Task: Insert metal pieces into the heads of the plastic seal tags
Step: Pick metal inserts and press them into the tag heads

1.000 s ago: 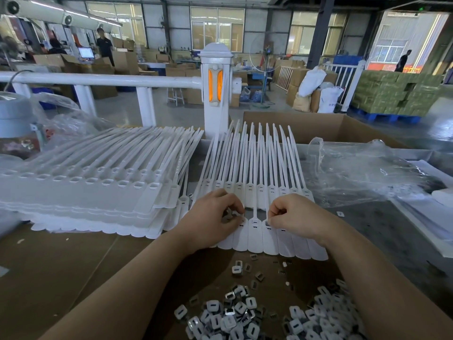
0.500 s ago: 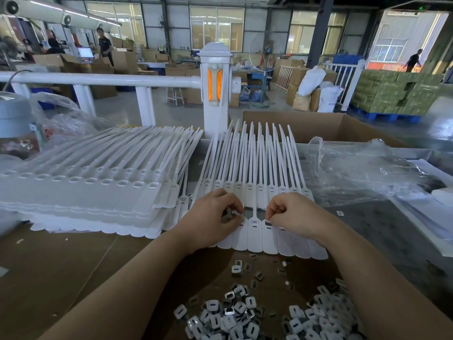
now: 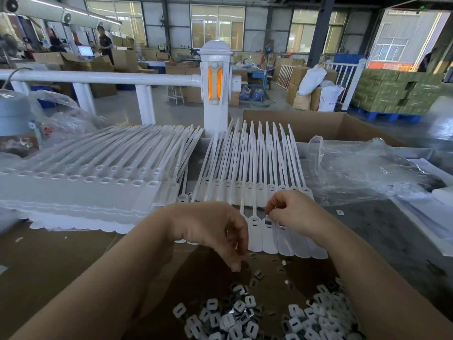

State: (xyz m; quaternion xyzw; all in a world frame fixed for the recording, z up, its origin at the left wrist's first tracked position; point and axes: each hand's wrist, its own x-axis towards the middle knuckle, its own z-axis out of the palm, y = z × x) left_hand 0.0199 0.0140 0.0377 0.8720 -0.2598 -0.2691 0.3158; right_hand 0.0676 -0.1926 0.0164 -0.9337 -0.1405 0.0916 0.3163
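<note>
Your right hand (image 3: 297,214) pinches at the head of a white seal tag (image 3: 269,231) in the fanned row on the counter (image 3: 382,231), apparently seating a metal piece, while your left hand (image 3: 215,231), fingers curled, reaches down to loose metal pieces (image 3: 257,274), its grasp unclear.

Bright window daylight from behind, wide-angle edge distortion, blurred far-right edge

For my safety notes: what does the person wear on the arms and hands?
Nothing that shows. The left hand and right hand are bare, with no gloves, and I see no rings or watch. Both forearms are bare to the edge of the picture; no sleeve shows.
</note>
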